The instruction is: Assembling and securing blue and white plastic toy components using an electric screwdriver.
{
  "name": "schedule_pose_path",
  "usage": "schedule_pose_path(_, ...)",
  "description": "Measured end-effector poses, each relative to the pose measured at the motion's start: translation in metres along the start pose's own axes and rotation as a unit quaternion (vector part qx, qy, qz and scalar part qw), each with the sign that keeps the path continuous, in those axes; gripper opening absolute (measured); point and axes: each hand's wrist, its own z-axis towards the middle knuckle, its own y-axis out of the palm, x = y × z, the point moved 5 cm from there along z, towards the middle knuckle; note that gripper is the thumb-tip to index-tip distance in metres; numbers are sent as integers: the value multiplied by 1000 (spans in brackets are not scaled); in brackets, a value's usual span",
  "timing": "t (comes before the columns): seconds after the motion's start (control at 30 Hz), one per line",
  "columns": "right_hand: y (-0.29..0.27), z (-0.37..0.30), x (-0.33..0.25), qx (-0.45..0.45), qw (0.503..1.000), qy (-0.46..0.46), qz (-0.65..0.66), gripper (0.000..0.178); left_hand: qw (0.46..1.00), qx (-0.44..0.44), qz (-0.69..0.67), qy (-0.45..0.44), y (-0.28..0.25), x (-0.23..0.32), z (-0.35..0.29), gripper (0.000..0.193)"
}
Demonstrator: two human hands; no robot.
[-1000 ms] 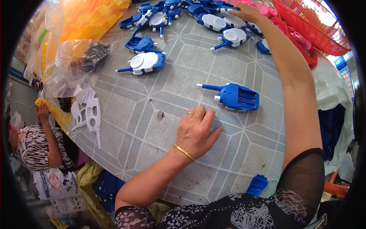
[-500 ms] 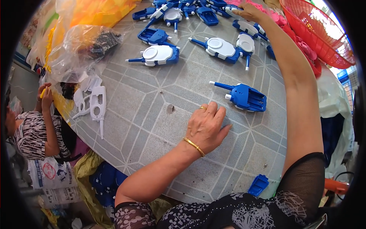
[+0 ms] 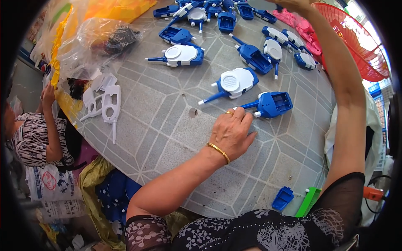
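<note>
My left hand (image 3: 234,131) rests on the table, palm down, thumb apart and holding nothing. Its fingertips lie by the antenna of a blue toy walkie-talkie (image 3: 274,104), back up with its battery bay uncovered; whether they touch cannot be told. Just beyond lies a white-faced walkie-talkie (image 3: 236,81), antenna toward me, and past it another blue back-up one (image 3: 254,58). My right hand (image 3: 293,4) reaches to the far edge of view, partly cut off. Something dark blue shows at its fingertips; its grip is unclear.
More walkie-talkies (image 3: 197,16) are piled at the far side. White plastic shells (image 3: 111,100) and a clear bag (image 3: 100,42) lie left. A blue battery cover (image 3: 283,198) and green piece (image 3: 308,202) sit near me. A red basket (image 3: 356,46) stands right; another person (image 3: 37,138) sits left.
My right hand has moved farther away, partly out of view. A white-faced walkie-talkie now lies nearer, its antenna turned toward me. My left hand has barely shifted.
</note>
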Motion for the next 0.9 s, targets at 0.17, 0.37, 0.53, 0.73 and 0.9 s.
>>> schedule_pose_path(0.17, 73, 46, -8, 132, 956, 72, -253, 62, 1000, 5, -16, 6, 5, -3, 1, 35)
schedule_pose_path(0.37, 60, 22, -65, -177, 976, 22, -126, 67, 1000, 19, -9, 12, 0, -3, -5, 34)
schedule_pose_path(0.53, 27, 11, -83, -189, 981, 12, -45, 57, 1000, 19, 0, 14, 1, -4, -8, 33)
schedule_pose_path(0.73, 67, 82, -88, 101, 992, 12, -71, 52, 1000, 23, -6, 21, 4, -1, -7, 32)
schedule_pose_path(0.9, 134, 108, -111, 110, 985, -124, -56, 61, 1000, 14, 3, 16, 4, -5, -13, 32)
